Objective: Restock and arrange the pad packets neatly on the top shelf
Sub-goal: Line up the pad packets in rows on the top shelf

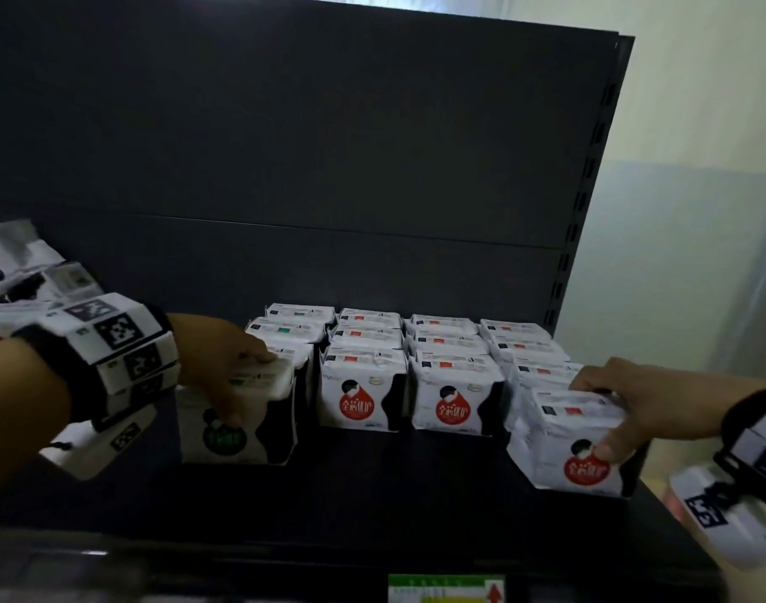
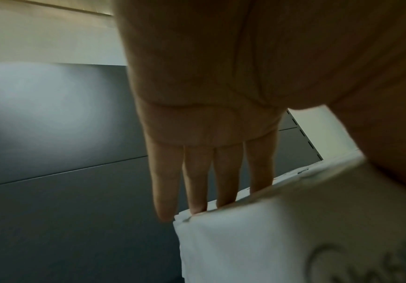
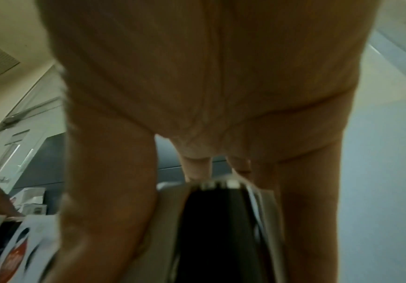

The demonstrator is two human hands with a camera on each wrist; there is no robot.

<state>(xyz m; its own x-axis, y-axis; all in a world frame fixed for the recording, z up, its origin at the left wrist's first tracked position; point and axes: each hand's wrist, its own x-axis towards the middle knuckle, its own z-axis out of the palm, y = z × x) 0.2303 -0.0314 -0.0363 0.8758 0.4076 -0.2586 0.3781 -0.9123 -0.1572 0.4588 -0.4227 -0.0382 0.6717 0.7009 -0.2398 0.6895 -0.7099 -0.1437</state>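
Observation:
White pad packets stand in rows on the dark top shelf (image 1: 372, 485). My left hand (image 1: 242, 385) grips a green-label packet (image 1: 242, 441) at the front of the left row, fingers over its top and thumb on its face. In the left wrist view the fingers (image 2: 197, 181) reach behind that packet (image 2: 269, 239). My right hand (image 1: 616, 411) grips a red-label packet (image 1: 559, 454) at the front of the right row, turned slightly askew. In the right wrist view the thumb and fingers (image 3: 306, 201) straddle this packet (image 3: 216, 229).
Two middle rows of red-label packets (image 1: 364, 393) (image 1: 455, 398) stand straight, and more green-label packets (image 1: 294, 328) stand behind my left hand. Loose packets (image 1: 20, 263) lie piled at far left. The shelf's back panel (image 1: 329, 167) rises behind, and its right end (image 1: 659, 507) is near my right wrist.

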